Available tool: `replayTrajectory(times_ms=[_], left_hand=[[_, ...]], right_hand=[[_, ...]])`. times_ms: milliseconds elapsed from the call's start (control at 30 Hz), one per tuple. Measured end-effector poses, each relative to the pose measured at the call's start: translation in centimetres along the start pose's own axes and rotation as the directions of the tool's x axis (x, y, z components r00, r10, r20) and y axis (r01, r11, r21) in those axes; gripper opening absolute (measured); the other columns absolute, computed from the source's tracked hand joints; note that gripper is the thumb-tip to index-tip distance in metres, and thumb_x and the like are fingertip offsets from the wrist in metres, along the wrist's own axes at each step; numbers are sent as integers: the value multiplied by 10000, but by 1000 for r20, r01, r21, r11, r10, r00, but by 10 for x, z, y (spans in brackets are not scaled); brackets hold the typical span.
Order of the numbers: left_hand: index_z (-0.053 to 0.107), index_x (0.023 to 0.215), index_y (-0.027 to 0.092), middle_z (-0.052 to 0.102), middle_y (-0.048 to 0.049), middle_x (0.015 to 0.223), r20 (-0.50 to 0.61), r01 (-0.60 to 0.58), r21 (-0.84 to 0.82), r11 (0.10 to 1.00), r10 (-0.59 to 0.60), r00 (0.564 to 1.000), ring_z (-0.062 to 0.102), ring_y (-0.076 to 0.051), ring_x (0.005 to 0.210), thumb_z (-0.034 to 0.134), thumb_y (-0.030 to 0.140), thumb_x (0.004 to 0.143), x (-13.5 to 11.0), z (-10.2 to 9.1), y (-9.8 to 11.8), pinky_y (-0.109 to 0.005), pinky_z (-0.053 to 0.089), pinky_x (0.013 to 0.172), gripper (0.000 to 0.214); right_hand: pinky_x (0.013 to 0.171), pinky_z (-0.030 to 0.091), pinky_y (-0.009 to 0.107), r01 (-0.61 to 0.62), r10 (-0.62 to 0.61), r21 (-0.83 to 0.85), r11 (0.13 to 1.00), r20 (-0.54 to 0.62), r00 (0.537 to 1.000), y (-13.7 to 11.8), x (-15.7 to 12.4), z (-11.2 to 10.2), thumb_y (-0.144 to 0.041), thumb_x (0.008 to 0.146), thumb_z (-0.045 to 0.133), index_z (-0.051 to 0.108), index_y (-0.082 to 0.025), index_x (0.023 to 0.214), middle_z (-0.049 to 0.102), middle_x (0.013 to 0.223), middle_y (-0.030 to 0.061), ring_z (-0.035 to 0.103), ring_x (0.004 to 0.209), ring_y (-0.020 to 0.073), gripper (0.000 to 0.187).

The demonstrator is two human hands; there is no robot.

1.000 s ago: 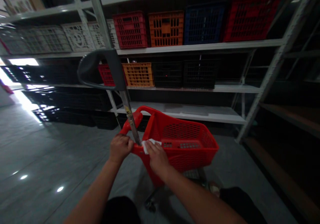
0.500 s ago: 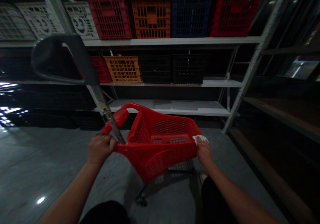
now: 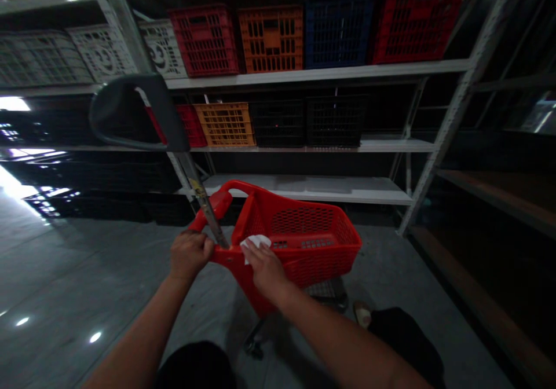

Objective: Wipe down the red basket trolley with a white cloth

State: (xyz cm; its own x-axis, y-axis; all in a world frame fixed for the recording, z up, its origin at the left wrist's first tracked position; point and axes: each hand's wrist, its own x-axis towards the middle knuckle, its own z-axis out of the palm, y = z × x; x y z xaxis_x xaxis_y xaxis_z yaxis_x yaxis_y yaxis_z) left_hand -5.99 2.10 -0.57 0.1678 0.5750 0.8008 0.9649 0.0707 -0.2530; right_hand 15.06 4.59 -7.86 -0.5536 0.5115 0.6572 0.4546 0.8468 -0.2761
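**Left hand (image 3: 190, 256):** clenched around the near rim of the red plastic shopping cart (image 3: 313, 264), just beside the foot of the metal pole (image 3: 202, 201).

**Right hand (image 3: 266, 271):** palm down, fingers spread, pinning a white cloth (image 3: 255, 243) against the same rim.

**White cloth:** bunched under the right palm, partly hidden, on the cart's rim, between the two hands and nearer the right.

**Metal pole:** rising from the cart's rim at a tilt, topped by a black handle (image 3: 130, 111).

**Beyond the cart:** white metal shelving (image 3: 317, 75) holding rows of red, orange, blue and white plastic crates (image 3: 270, 39), with yellow and black crates (image 3: 278, 124) one level lower.

**Below the cart:** polished grey floor (image 3: 87, 273), a small caster wheel (image 3: 254, 348).
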Motion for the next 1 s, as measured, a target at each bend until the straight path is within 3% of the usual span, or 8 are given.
replayTrajectory(times_ms=[300,533,633,733,767,867,933,1000], left_hand=[[544,508,183,602,-59,589,-35,-30,-23,999,29,999,544,-187,625,402,275,739,-2,11,-8,-304,407,659,286],[552,561,187,602,-59,607,24,19,-88,996,-17,1000,558,-204,689,402,269,772,2,9,-7,-356,409,753,272],[576,959,173,628,-117,973,24,160,-221,962,-159,987,526,-275,1010,358,292,827,4,0,-4,-475,347,900,281],[315,1287,153,353,-177,1354,-60,329,-405,853,-385,921,304,-301,1264,356,330,843,-6,-20,16,-521,288,986,481],[268,1312,150,297,-179,1386,-83,339,-455,823,-418,904,275,-297,1282,398,351,828,-12,-28,28,-513,272,1013,540],[375,1232,189,420,-134,1293,-40,329,-633,701,-453,890,384,-276,1213,529,369,757,-41,-47,79,-483,298,1031,531],[461,1146,227,491,-99,1235,240,365,-766,529,-292,926,434,-255,1180,561,372,735,-61,-51,117,-447,339,1017,448],[418,1215,227,480,-107,1269,479,507,-812,288,-166,862,451,-252,1173,594,410,701,-78,-48,147,-400,384,985,573]], right_hand=[[1052,252,446,-288,283,-316,904,-61,957,146,-129,-78,35,682,309,357,-172,1336,440,1332,65,376,1245,172,687],[1027,266,420,-525,535,-396,754,-94,840,186,-157,-131,-25,755,297,443,-177,1282,489,1291,70,450,1188,193,567],[845,434,372,-664,658,-326,673,-148,739,182,-151,-150,-99,789,316,425,-152,1299,609,1134,117,602,974,236,524],[664,477,332,-752,722,-144,643,-213,658,160,-139,-159,-210,838,322,430,-144,1294,683,889,128,650,726,240,474],[666,477,328,-741,715,-54,669,-226,662,148,-135,-158,-243,849,319,465,-151,1260,680,878,127,646,732,238,445],[738,473,304,-600,653,278,750,-169,738,96,-121,-141,-302,850,348,514,-173,1138,646,983,115,617,872,219,356],[753,470,287,-521,603,461,719,-40,797,56,-112,-123,-301,833,395,489,-191,1111,630,997,81,604,889,193,312],[721,465,258,-490,519,566,663,125,846,20,-103,-108,-267,822,424,477,-209,1080,625,948,40,601,839,162,270]])
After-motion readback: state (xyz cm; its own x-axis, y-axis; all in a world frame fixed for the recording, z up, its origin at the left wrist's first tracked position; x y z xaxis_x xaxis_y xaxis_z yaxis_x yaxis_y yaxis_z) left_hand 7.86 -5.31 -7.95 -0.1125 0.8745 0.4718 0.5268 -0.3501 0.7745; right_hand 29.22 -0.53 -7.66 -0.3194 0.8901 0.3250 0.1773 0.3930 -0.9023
